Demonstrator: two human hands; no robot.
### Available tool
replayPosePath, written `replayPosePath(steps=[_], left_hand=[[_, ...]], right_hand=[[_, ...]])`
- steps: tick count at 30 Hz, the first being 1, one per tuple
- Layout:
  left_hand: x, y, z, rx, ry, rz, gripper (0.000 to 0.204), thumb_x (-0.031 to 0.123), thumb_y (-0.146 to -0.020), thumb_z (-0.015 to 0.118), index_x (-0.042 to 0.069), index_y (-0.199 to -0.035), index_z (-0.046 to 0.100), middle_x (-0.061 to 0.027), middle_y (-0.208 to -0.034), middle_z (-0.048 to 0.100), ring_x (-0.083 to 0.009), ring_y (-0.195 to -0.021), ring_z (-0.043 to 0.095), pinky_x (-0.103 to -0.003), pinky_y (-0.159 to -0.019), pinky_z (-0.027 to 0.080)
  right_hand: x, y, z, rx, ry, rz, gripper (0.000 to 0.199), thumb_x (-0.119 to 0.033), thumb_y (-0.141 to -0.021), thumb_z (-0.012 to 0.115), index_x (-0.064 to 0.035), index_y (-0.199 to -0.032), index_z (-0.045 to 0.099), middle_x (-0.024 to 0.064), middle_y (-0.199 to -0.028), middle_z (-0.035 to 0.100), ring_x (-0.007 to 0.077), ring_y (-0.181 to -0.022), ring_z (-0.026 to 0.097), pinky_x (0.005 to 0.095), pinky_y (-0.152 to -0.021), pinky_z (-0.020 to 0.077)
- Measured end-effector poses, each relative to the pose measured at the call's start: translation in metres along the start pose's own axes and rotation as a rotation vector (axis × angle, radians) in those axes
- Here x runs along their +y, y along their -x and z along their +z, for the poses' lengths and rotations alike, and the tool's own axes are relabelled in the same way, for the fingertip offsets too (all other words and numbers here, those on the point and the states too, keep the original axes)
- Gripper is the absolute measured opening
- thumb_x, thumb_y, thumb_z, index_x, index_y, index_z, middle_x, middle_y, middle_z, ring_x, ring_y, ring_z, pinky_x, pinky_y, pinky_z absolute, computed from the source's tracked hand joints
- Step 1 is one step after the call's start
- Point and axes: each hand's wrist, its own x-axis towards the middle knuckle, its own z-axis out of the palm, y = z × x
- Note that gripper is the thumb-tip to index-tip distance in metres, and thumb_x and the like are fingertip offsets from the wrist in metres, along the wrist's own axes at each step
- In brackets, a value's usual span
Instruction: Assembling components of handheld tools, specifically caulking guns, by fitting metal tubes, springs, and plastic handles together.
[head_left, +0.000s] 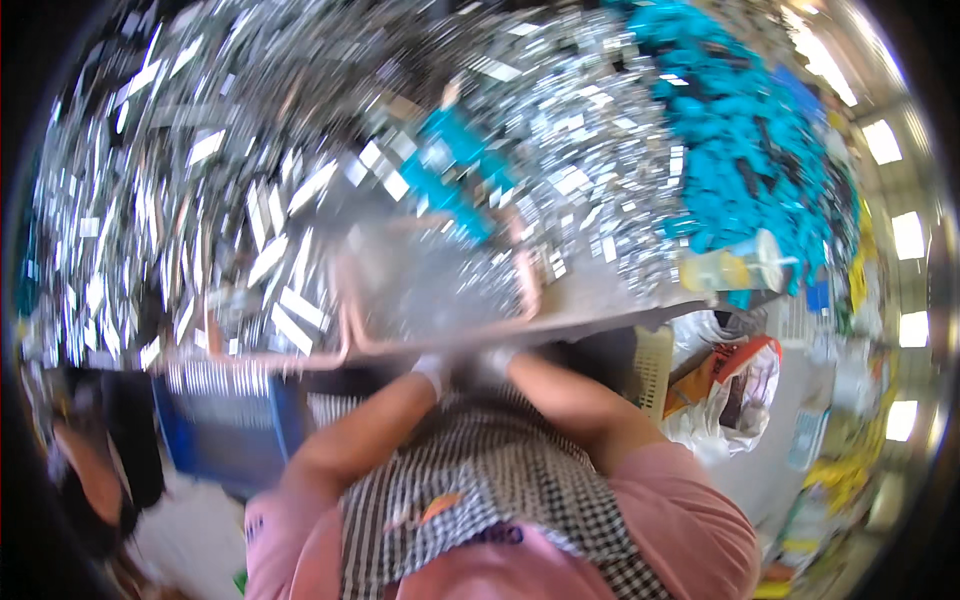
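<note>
Both forearms reach forward from my body to the near edge of the work table. My left hand [431, 369], in a whitish glove, is just below the rim of a pinkish tray [440, 338]. Close beside it, my right hand [496, 363] is also pale-gloved. Blur and shadow smear the fingers of both, and whatever they may hold is hidden. The tray contains small greyish pieces, blurred. Beyond it, teal pieces [462, 140] lie among the shiny scraps. To its left, a second pink-rimmed tray [280, 360] has flat silvery strips in it.
Shiny metallic strips [200, 200] cover the table's left. A teal heap [740, 130] and a plastic cup [730, 268] of yellowish liquid are at the right. Below the edge are a blue crate [222, 425], a cream basket [653, 370] and bags [735, 390]. Another person's arm [88, 470] shows far left.
</note>
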Motion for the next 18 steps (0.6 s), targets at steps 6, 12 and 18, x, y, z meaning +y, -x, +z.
replayPosePath(steps=[6,12,18], left_hand=[[-0.048,0.008,-0.006,0.210,-1.618,0.725,0.046,0.028,-0.091,0.057,0.004,-0.130,0.060,-0.0183,-0.137,0.057,-0.0314,-0.130,0.052,-0.039,-0.108,0.040],[-0.004,0.008,0.000,-0.035,-2.145,0.372,0.050,0.036,-0.100,0.042,0.009,-0.141,0.050,-0.0152,-0.149,0.046,-0.0316,-0.139,0.040,-0.046,-0.117,0.026],[-0.046,-0.038,-0.038,0.291,-2.200,0.467,0.041,0.018,-0.102,0.039,0.012,-0.142,0.051,-0.0084,-0.154,0.039,-0.0222,-0.143,0.034,-0.037,-0.118,0.027]], right_hand=[[-0.087,0.018,-0.060,-0.078,-0.580,0.385,0.036,-0.036,-0.097,0.054,-0.0132,-0.124,0.059,0.0100,-0.096,0.069,0.0243,-0.082,0.063,0.0422,-0.077,0.0531],[-0.104,-0.009,-0.031,-0.017,-0.416,0.333,0.037,-0.035,-0.096,0.054,-0.0135,-0.126,0.058,0.0111,-0.095,0.069,0.0258,-0.080,0.063,0.0430,-0.076,0.0532],[-0.117,-0.019,-0.037,-0.145,-0.260,0.253,0.038,-0.034,-0.095,0.054,-0.0139,-0.127,0.058,0.0123,-0.094,0.069,0.0272,-0.078,0.064,0.0438,-0.075,0.0534]])
